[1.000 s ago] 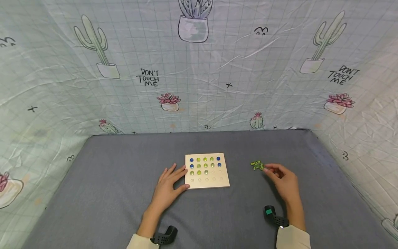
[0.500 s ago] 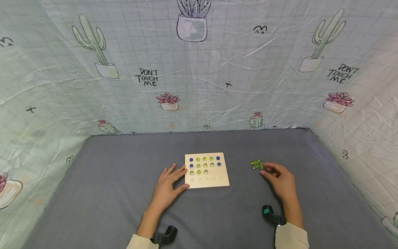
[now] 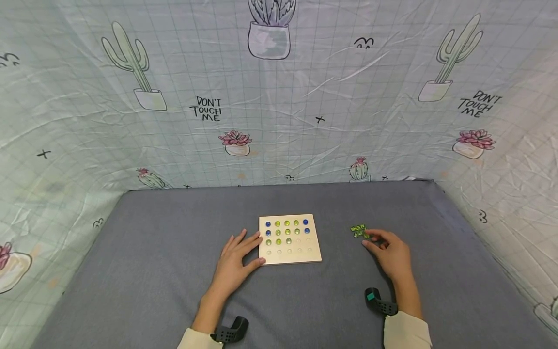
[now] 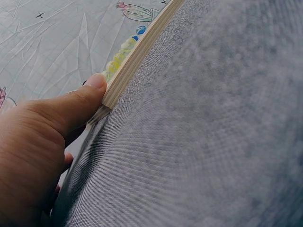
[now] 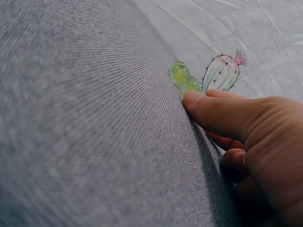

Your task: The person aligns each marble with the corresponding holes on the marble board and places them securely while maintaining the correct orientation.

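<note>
The pale rectangular wooden board (image 3: 289,259) looked smooth and matt, the round yellow-green marbles (image 5: 179,73) glossy like glass, the grey woven cloth (image 3: 152,252) matt and rough.

Both forearms reach forward over the tabletop (image 3: 174,232) from its near side, bare beyond their pale sleeves (image 3: 407,333). The left hand (image 3: 232,267) lies just left of the middle, its back upward, fingers fanned toward the far edge and the left thumb (image 4: 78,103) stretched well apart from them, nearly straight. The right hand (image 3: 394,257) is between the middle and the right edge, pointing leftward; its index finger and right thumb (image 5: 222,113) reach out with a small gap between their tips, the other fingers bent underneath.
</note>
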Available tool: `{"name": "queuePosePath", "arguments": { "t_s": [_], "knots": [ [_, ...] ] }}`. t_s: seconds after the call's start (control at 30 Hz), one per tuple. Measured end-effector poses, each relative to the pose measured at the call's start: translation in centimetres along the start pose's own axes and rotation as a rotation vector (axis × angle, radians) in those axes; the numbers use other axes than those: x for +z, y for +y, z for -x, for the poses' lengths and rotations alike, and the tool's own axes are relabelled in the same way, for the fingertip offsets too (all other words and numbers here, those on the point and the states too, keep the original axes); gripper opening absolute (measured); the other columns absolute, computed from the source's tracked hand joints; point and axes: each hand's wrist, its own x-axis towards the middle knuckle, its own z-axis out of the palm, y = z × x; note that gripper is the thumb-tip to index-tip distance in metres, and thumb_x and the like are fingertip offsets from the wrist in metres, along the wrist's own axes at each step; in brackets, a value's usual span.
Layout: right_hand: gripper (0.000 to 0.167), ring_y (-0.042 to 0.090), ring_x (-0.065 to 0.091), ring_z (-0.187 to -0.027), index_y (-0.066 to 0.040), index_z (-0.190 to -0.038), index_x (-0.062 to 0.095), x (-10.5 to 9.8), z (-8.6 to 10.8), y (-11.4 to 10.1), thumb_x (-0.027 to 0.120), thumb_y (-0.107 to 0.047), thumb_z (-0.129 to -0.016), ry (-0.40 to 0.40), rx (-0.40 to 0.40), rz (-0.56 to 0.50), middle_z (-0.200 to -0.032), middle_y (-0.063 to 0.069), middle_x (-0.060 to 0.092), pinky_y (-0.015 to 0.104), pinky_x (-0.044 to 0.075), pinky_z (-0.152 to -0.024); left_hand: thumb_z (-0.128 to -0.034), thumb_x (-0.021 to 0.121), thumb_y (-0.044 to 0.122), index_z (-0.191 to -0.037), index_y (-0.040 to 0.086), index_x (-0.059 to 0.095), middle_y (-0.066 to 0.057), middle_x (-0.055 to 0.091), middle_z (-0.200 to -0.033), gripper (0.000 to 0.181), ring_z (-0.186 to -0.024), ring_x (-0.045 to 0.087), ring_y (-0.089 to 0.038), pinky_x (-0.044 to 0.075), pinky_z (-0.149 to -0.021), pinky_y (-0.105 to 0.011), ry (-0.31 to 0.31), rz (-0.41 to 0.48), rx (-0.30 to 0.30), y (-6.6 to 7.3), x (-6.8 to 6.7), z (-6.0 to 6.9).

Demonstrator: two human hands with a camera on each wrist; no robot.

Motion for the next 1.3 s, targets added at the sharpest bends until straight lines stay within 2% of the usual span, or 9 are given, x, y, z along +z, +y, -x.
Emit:
{"name": "queuePosePath", "arguments": {
  "t_s": [0.17, 0.4, 0.6, 1.03, 1.3],
  "knots": [
    [0.021, 0.014, 0.052, -0.071, -0.012, -0.1, 0.073, 0.1, -0.08, -0.06, 0.078, -0.02, -0.082, 0.0, 0.023, 0.002, -0.084, 0.002, 0.064, 0.025, 0.042, -0.06, -0.0793, 0.076, 0.038, -0.132, 0.014, 0.06, 0.0, 0.052, -0.139, 0.06, -0.138, 0.032, -0.028, 0.012, -0.118, -0.046, 0.003, 0.002, 0.006, -0.09, -0.02, 0.0],
    [0.021, 0.011, 0.052, -0.068, -0.011, -0.1, 0.073, 0.1, -0.04, 0.11, 0.078, -0.019, -0.082, -0.013, 0.043, 0.002, -0.08, -0.001, 0.063, 0.021, 0.041, -0.058, -0.0794, 0.075, 0.038, -0.132, 0.014, 0.061, 0.0, 0.052, -0.139, 0.059, -0.138, 0.032, -0.029, 0.013, -0.117, -0.048, 0.004, 0.011, 0.007, -0.02, -0.06, -0.01],
    [0.021, 0.011, 0.054, -0.07, -0.009, -0.1, 0.073, 0.03, -0.17, 0.0, 0.077, -0.021, -0.083, -0.025, 0.047, -0.007, -0.08, 0.0, 0.064, 0.019, 0.042, -0.061, -0.0788, 0.076, 0.037, -0.131, 0.013, 0.061, -0.001, 0.052, -0.139, 0.06, -0.137, 0.033, -0.03, 0.013, -0.117, -0.048, 0.009, 0.007, 0.007, 0.1, -0.08, -0.02],
    [0.018, 0.007, 0.048, -0.058, -0.009, -0.096, 0.074, 0.07, -0.13, 0.07, 0.078, -0.02, -0.082, 0.017, 0.055, -0.041, -0.075, -0.001, 0.065, 0.02, 0.038, -0.05, -0.0788, 0.076, 0.038, -0.132, 0.014, 0.061, -0.001, 0.052, -0.139, 0.06, -0.138, 0.032, -0.029, 0.013, -0.117, -0.047, 0.002, 0.005, 0.002, 0.18, -0.14, -0.08],
    [0.019, 0.008, 0.049, -0.058, -0.008, -0.096, 0.075, 0.32, -0.22, -0.47, 0.078, -0.02, -0.082, 0.048, 0.052, -0.05, -0.075, 0.0, 0.065, 0.02, 0.037, -0.048, -0.0788, 0.076, 0.038, -0.132, 0.014, 0.061, 0.0, 0.052, -0.139, 0.06, -0.138, 0.032, -0.029, 0.013, -0.117, -0.047, 0.003, 0.001, -0.002, 0.11, -0.08, -0.04]
  ]
}}
